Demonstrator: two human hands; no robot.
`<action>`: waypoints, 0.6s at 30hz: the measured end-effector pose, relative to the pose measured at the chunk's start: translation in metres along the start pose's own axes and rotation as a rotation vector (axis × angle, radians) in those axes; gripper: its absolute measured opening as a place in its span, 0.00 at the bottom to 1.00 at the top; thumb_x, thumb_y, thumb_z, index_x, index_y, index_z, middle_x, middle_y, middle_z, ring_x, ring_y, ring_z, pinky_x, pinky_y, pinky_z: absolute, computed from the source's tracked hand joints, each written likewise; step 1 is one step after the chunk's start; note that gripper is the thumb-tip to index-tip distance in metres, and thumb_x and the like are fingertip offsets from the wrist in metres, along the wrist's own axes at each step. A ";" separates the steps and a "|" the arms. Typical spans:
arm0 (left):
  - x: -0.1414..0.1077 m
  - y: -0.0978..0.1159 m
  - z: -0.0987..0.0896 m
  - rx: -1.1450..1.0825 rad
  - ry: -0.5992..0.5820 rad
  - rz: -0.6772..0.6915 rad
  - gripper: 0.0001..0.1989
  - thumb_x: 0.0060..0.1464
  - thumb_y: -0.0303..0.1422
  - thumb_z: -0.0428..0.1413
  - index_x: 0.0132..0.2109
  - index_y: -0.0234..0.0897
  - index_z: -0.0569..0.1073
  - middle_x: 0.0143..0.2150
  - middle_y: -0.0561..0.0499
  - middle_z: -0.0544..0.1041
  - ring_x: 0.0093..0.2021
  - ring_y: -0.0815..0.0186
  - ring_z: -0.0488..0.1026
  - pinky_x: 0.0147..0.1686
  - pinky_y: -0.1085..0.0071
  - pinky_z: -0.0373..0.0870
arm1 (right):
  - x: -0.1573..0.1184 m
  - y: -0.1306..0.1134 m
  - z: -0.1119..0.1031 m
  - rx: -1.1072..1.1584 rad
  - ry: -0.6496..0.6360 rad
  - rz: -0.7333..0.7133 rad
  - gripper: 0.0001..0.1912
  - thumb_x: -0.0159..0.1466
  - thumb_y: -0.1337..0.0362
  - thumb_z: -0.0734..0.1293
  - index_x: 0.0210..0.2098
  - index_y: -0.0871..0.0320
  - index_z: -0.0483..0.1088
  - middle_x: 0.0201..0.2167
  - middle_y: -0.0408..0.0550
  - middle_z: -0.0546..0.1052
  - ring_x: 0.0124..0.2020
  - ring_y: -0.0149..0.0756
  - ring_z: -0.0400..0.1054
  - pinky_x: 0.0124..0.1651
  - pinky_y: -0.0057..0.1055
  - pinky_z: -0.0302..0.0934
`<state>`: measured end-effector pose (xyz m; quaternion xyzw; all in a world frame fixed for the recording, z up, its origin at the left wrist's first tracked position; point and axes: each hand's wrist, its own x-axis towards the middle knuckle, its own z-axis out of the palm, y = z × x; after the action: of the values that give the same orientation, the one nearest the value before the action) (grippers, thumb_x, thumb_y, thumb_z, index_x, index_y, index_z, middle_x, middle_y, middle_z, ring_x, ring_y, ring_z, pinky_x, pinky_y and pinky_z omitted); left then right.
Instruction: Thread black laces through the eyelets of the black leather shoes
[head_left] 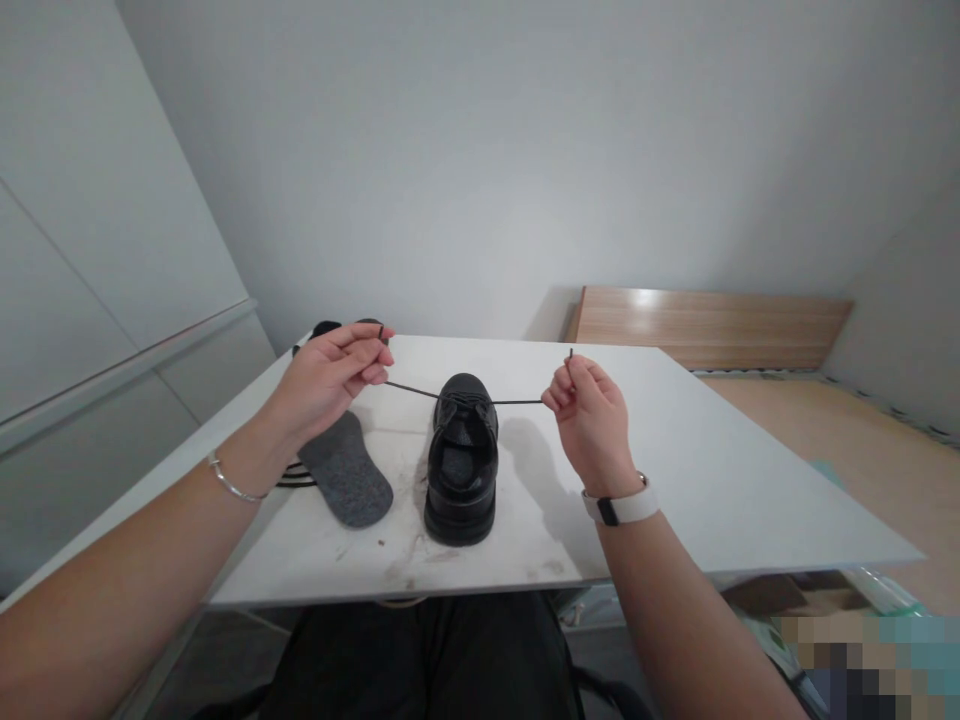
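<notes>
A black shoe [461, 460] stands on the white table, its heel toward me and its toe pointing away. From its upper part a thin black shoelace [517, 402] stretches out to both sides. My left hand [337, 372] pinches one end of the lace, up and to the left of the shoe. On the right, my right hand [589, 415] grips the other end, with a short tip sticking up above the fingers. Both lace lengths look taut. A grey insole [349, 475] lies flat left of the shoe, below my left hand.
Several black cords [296, 478] lie partly under the insole. Dark items sit at the table's back left, partly hidden by my left hand. The white table [705, 480] has dirt marks near its front edge. A wooden headboard [705, 325] stands behind at right.
</notes>
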<state>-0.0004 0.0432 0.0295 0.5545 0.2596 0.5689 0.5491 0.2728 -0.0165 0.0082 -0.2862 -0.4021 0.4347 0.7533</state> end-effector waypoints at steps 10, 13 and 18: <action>-0.018 -0.012 0.003 0.955 -0.238 0.325 0.10 0.60 0.37 0.58 0.40 0.37 0.81 0.37 0.46 0.82 0.37 0.64 0.76 0.36 0.70 0.69 | -0.012 0.017 -0.023 -0.852 -0.308 -0.239 0.07 0.65 0.60 0.67 0.36 0.58 0.72 0.31 0.46 0.74 0.32 0.32 0.65 0.38 0.31 0.61; -0.020 -0.015 0.010 1.089 -0.361 0.429 0.11 0.63 0.35 0.55 0.40 0.37 0.81 0.38 0.46 0.82 0.36 0.64 0.77 0.37 0.69 0.70 | -0.015 0.017 -0.018 -0.987 -0.418 -0.284 0.04 0.66 0.65 0.66 0.36 0.58 0.72 0.32 0.46 0.74 0.33 0.32 0.65 0.38 0.31 0.61; -0.017 -0.024 0.014 1.209 -0.484 0.522 0.11 0.64 0.29 0.52 0.41 0.35 0.79 0.37 0.45 0.81 0.37 0.63 0.76 0.40 0.68 0.71 | -0.015 0.017 -0.013 -1.026 -0.488 -0.311 0.03 0.66 0.68 0.65 0.36 0.58 0.72 0.32 0.45 0.73 0.32 0.31 0.65 0.37 0.30 0.60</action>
<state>0.0168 0.0295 0.0053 0.9180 0.2590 0.2986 0.0322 0.2723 -0.0232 -0.0176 -0.4434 -0.7599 0.1226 0.4592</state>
